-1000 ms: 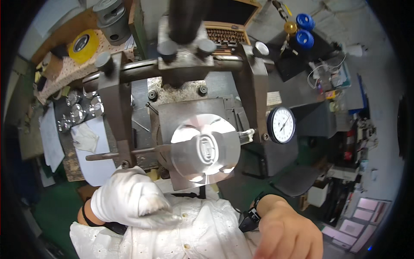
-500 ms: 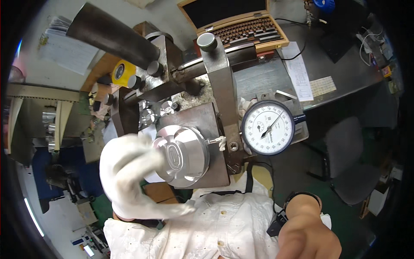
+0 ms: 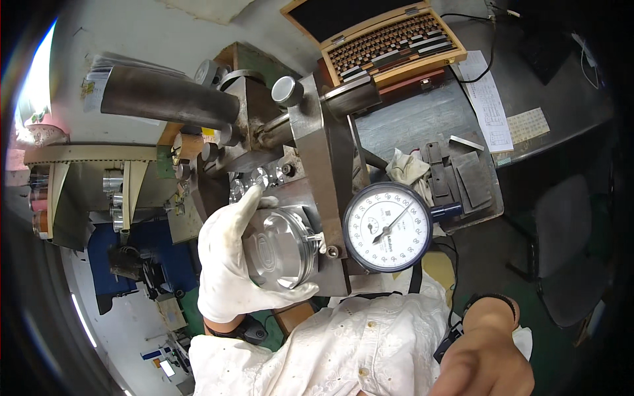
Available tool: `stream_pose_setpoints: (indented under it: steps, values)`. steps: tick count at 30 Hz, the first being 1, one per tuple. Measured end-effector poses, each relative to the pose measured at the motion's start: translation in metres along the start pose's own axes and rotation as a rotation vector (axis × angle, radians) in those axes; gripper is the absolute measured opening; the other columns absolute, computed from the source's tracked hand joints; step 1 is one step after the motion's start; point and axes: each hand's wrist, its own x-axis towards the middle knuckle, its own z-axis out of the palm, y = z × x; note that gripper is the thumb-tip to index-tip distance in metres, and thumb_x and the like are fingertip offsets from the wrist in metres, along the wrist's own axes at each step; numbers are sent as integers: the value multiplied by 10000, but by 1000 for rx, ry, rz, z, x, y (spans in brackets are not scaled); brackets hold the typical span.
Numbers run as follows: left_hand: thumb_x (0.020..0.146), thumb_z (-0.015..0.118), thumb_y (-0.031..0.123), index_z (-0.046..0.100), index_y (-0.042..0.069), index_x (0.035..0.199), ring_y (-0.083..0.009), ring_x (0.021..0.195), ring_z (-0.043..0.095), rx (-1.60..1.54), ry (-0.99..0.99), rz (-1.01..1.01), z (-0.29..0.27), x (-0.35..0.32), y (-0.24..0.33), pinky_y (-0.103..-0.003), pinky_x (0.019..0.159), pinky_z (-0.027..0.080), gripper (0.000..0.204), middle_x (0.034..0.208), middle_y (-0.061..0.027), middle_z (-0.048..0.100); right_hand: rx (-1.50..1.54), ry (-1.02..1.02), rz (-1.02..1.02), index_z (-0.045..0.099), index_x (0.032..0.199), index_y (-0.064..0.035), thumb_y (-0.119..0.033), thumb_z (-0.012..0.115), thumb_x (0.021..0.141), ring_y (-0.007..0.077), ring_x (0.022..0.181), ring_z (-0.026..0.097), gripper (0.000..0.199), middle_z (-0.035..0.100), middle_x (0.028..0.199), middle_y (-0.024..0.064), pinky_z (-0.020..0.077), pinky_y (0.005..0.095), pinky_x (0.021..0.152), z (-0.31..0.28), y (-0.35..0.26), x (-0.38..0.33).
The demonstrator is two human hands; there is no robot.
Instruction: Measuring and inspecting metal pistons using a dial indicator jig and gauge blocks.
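A shiny round metal piston (image 3: 272, 251) with grooves around its rim stands on the dark steel plate (image 3: 338, 280) of a measuring stand. My left hand (image 3: 228, 257), in a white glove, wraps around it, with the thumb and fingers on opposite sides. A thin probe (image 3: 313, 237) reaches the piston's right side. To its right is a large dial gauge (image 3: 386, 228) with a white face and dark rim. My bare right hand (image 3: 485, 366) is at the lower right, away from the stand; its fingers are mostly hidden, so its grip cannot be made out.
The stand's steel upright (image 3: 320, 165) and thick cylinder (image 3: 168, 96) rise close beyond the piston. Small shiny metal parts (image 3: 261, 177) lie behind it. Farther back are an open wooden case of gauge blocks (image 3: 389, 49), flat metal blocks (image 3: 462, 178) and a paper sheet (image 3: 485, 99).
My left hand has moved from beside the piston, fingers spread, to close around it. The whole view has shifted. My right hand stays at the lower right.
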Motion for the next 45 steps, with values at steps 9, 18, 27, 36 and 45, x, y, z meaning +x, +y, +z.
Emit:
stream_pose_setpoints:
  steps: [9,18,27,36,45]
  values:
    - [403,880,316,423,2,1298,-249,924,598,-23,-16,-58,-3,-3,-2,-377,880,417,1053,1038,-114,625,37,-57,39,499,591,-33,-18,557,820,220,584,500,237,494,618,30,463,400,619,-8,-1,-9]
    - [416,883,316,428,-8,1285,-271,906,615,20,-7,-33,-4,-1,2,-386,862,431,1033,1044,-126,623,-209,109,-64,460,546,-101,-295,415,960,221,871,677,459,538,538,50,347,332,778,8,31,42]
    - [490,872,461,399,-19,1311,-367,1117,522,-175,192,216,-23,-21,-14,-430,930,430,1062,1234,-273,493,-418,-53,4,526,579,-138,-336,564,870,130,745,622,355,593,593,-8,268,378,771,0,35,64]
    - [591,811,299,581,154,675,-186,528,492,-459,159,244,-16,-87,-63,-314,548,339,285,619,21,519,-1500,-413,514,580,749,-164,-516,723,653,270,901,481,392,618,798,33,331,412,748,17,56,92]
    - [747,697,170,586,51,711,-168,496,496,-974,-4,-56,27,-102,-108,-274,553,403,167,563,-42,520,-1957,-534,1088,576,1106,-140,-513,805,535,352,1196,388,720,523,1237,96,222,490,975,45,127,124]
